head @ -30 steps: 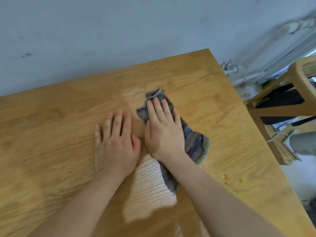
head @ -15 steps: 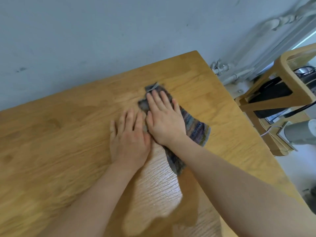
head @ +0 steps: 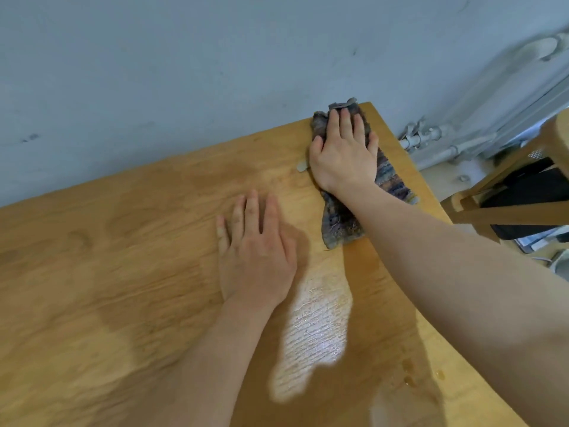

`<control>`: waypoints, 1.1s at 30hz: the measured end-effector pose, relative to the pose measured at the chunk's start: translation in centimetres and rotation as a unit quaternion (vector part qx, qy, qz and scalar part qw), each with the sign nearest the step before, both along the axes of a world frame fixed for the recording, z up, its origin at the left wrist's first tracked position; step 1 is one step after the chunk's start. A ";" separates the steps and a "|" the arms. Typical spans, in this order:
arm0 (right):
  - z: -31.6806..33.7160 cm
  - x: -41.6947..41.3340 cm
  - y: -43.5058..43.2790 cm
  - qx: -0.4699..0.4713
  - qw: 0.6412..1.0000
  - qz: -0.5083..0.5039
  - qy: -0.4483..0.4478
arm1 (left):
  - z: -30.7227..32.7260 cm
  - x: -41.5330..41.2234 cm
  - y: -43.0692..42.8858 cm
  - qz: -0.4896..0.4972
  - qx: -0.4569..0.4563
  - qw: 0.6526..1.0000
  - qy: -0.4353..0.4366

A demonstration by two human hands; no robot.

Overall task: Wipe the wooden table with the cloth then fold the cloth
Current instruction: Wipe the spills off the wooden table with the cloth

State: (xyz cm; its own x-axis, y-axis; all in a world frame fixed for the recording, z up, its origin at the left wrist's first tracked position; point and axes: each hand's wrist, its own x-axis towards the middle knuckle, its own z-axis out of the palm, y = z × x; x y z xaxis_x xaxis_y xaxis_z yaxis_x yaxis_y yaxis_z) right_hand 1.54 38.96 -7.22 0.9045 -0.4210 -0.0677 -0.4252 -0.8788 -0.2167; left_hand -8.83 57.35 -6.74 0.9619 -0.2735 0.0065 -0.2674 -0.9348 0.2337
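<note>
The left hand [head: 255,257] lies flat and open on the bare wooden table [head: 123,272], fingers straight, and beside it the right hand [head: 345,149] presses flat, fingers spread, on the striped gray cloth [head: 391,177] at the table's far right corner.

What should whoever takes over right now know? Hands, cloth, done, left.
Right hand: flat, pressing the cloth at the far right corner of the table.
Left hand: flat on bare wood, apart from the cloth.
Done: wiping under way; how much is covered is unclear.
Left: wipe the drops near the right edge, then fold the cloth, which lies bunched and unfolded.
</note>
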 end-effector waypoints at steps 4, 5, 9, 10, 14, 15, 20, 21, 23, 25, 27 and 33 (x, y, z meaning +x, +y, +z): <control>0.3 -1.1 4.1 0.010 0.989 0.147 -0.001 | -0.1 0.0 -0.3 0.008 0.023 1.000 0.006; 0.4 -1.6 5.6 0.019 0.980 0.201 -0.002 | 0.0 -0.1 -0.4 0.012 0.025 1.000 0.008; 0.5 -1.4 5.0 0.027 0.961 0.276 -0.004 | 0.2 0.0 -0.4 0.022 0.035 0.999 0.014; 0.5 -0.8 3.2 0.018 0.965 0.263 -0.009 | 0.2 0.0 -0.4 0.021 0.036 0.999 0.014; 0.1 1.8 -4.6 -0.017 0.989 0.144 -0.013 | 0.3 0.0 -0.4 0.022 0.038 0.999 0.020; 0.0 2.2 -5.9 -0.011 0.993 0.117 -0.007 | 0.3 0.1 -0.4 0.023 0.037 0.999 0.020; -0.2 1.8 -3.8 -0.024 0.998 0.052 -0.015 | 0.3 0.2 -0.7 0.023 0.044 0.999 0.018; -0.1 0.9 -1.8 -0.027 0.996 0.086 -0.021 | 0.3 0.1 -0.6 0.023 0.046 0.999 0.017; 0.1 -1.4 2.2 -0.013 0.982 0.185 -0.034 | 0.3 0.0 -0.5 0.024 0.045 0.999 0.014; 0.3 -3.3 4.3 0.012 0.962 0.270 -0.025 | 0.4 -0.2 -0.5 0.020 0.043 0.999 0.015; 0.3 -3.2 3.4 0.013 0.957 0.288 -0.008 | 0.4 -0.1 -0.5 0.019 0.040 0.999 0.011; 0.3 1.0 -2.2 -0.002 0.985 0.173 0.007 | 0.4 0.3 -0.4 0.024 0.040 0.999 0.010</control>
